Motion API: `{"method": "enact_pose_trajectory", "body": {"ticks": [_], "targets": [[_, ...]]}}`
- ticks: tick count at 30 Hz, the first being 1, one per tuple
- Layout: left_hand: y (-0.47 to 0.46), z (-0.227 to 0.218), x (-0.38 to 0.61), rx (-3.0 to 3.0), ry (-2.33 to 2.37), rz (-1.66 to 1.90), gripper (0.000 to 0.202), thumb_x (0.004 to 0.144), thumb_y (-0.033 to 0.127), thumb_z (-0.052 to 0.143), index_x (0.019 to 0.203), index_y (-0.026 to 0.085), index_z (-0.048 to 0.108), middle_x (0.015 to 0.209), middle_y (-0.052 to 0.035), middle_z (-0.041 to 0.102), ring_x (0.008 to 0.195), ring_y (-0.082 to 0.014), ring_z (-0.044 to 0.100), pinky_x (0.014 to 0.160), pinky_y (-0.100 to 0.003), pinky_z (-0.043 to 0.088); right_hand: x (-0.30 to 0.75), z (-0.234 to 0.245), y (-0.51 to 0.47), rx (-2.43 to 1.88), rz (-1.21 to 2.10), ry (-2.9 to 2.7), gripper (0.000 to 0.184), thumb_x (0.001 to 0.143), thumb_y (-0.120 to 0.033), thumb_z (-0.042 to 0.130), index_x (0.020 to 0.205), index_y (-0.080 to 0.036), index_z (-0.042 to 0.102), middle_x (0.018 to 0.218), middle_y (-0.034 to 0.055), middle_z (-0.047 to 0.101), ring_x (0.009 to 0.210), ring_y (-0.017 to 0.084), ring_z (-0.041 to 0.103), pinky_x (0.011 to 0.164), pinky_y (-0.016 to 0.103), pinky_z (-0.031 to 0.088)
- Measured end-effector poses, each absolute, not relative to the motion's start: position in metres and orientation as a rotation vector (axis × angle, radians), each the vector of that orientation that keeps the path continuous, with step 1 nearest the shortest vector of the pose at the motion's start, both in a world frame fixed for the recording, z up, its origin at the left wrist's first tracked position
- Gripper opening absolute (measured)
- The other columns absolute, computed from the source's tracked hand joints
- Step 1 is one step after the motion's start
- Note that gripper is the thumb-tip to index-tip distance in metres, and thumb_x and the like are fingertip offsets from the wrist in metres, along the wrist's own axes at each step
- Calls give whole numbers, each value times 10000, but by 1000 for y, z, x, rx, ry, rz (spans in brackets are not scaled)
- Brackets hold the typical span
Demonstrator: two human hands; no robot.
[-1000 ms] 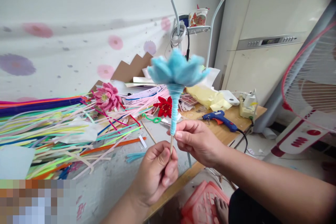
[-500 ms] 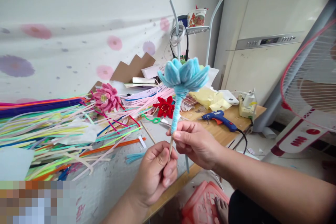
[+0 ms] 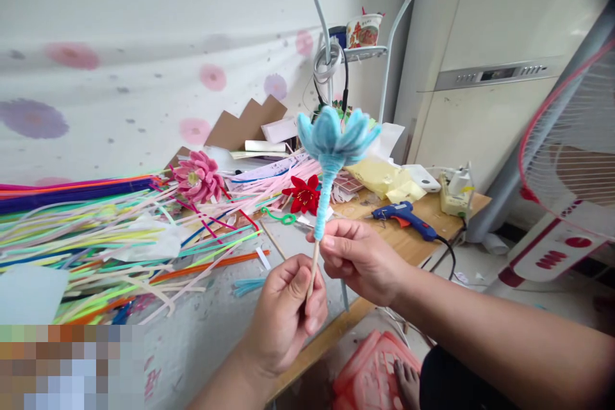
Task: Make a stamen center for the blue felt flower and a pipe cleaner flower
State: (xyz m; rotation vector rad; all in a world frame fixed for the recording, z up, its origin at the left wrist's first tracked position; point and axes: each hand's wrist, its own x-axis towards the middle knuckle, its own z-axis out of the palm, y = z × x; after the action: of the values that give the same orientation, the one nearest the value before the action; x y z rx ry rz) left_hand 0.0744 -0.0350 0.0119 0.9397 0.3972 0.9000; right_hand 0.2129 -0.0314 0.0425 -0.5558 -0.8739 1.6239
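A light blue pipe-cleaner flower (image 3: pixel 336 136) stands upright on a thin wooden stick, its stem wrapped in blue fuzz. My left hand (image 3: pixel 288 314) is closed round the bare lower end of the stick. My right hand (image 3: pixel 358 257) pinches the stick just above, where the blue wrapping ends. Both hands hold the flower over the table's near edge.
Several coloured pipe cleaners (image 3: pixel 96 230) are heaped on the left of the table. A pink flower (image 3: pixel 196 176), a red flower (image 3: pixel 302 195) and a blue glue gun (image 3: pixel 406 216) lie behind. A fan (image 3: pixel 567 160) stands at right, a red stool (image 3: pixel 369 371) below.
The blue flower has turned on its stick and dropped a little, tilting slightly right. Both hands keep their grip in nearly the same place.
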Motion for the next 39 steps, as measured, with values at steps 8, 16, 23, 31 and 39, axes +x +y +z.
{"method": "enact_pose_trajectory", "body": {"ticks": [8,16,23,31,39], "targets": [[-30,11,76,1111,574,1014,242,765,368,658,758,136,591,479,33,540,405,-53,471,432,-161,323,211,40,-31,-686,1405,-825,265,574,-249,801,583,-154,554,406,-94,435,360,19,292,400,190,201],[-33,10,74,935,263,822,224,817,364,589,734,158,613,397,63,439,311,-31,339,363,-147,287,214,42,-34,-543,1642,-1002,237,637,-311,764,715,-124,640,432,-74,447,378,28,334,404,185,181],[-29,6,76,1119,567,934,261,748,379,669,700,130,609,494,18,568,390,-56,488,403,-151,337,214,40,-30,-693,1410,-879,313,559,-244,818,596,-152,522,468,-85,478,388,20,340,398,173,226],[-31,8,77,1002,387,872,284,781,404,628,686,142,572,430,57,459,357,-28,369,401,-151,280,218,41,-31,-549,1634,-968,227,639,-291,762,696,-120,625,441,-78,439,391,21,304,415,179,188],[-30,9,77,1144,544,923,197,741,309,692,742,129,611,563,11,602,440,-68,535,443,-164,379,216,40,-29,-639,1434,-877,274,587,-239,795,597,-159,533,449,-91,445,389,29,318,400,178,245]]}}
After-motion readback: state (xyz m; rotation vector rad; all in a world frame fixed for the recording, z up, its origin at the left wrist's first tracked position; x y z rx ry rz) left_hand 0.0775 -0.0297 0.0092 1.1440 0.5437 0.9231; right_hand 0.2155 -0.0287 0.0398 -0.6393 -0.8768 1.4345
